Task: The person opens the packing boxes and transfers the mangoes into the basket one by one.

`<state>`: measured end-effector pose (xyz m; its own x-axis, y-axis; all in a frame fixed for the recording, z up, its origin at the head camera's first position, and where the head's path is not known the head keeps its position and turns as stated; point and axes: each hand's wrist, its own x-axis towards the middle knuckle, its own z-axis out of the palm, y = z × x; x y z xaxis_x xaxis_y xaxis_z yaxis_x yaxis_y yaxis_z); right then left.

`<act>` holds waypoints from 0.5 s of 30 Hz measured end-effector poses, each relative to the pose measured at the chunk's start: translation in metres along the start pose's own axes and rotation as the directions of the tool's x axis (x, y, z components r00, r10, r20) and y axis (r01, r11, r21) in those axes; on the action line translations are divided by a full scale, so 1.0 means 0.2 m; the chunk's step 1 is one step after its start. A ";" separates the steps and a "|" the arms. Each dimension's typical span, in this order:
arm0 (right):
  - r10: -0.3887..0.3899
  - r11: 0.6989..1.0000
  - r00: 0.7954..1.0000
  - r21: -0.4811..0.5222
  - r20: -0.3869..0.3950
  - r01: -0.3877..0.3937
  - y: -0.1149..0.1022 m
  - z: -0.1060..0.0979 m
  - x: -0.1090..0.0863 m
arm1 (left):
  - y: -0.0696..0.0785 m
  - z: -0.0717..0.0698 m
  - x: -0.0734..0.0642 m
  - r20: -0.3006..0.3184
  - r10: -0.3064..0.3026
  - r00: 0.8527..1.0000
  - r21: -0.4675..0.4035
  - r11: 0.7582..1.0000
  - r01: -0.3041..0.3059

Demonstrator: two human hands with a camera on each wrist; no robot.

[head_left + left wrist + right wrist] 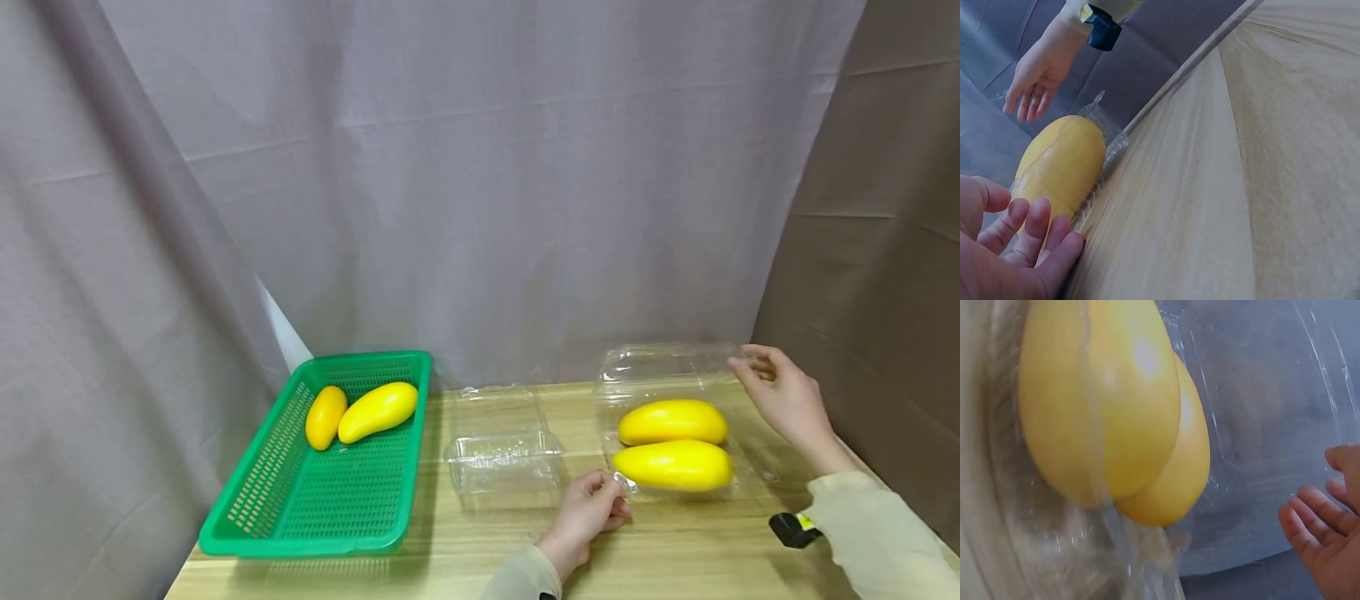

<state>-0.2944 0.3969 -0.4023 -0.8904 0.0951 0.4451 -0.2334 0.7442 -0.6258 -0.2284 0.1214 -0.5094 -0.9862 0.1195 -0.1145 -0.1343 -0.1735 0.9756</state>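
Observation:
Two yellow mangoes [672, 422] lie side by side in a clear plastic clamshell container [600, 450] at the right of the table. Its hinged lid [660, 362] stands raised at the back. My left hand [585, 512] pinches the container's near left corner, thumb and index fingertips close together at the plastic in the left wrist view. At the lid's right edge is my right hand [787, 400], its thumb touching the plastic. In the right wrist view the right hand's fingers [1313, 515] are loosely extended, apart from the mangoes.
On the left stands a green basket [408, 500] with two more yellow mangoes [378, 412] inside. A second clear clamshell container [506, 467], its lid raised, sits between basket and left hand. Grey curtains [525, 208] hang behind the wooden table [675, 558].

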 end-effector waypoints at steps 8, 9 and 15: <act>0.024 1.000 0.999 0.012 0.029 -0.024 0.04 0.08 0.08 | 0.00 0.00 0.00 -0.005 -0.017 1.000 -0.005 1.000 0.017; 0.030 0.999 0.999 0.015 0.044 -0.031 0.04 0.09 0.09 | 0.00 -0.01 0.00 -0.005 -0.017 1.000 -0.006 1.000 0.017; 0.063 0.998 0.979 0.019 0.194 -0.067 0.06 0.14 0.13 | 0.00 -0.01 0.00 -0.002 -0.016 1.000 -0.007 1.000 0.016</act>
<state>-0.3306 0.3890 -0.4160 -0.9620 0.0116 0.2726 -0.1801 0.7236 -0.6663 -0.2288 0.1202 -0.5094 -0.9842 0.1203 -0.1302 -0.1504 -0.1783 0.9724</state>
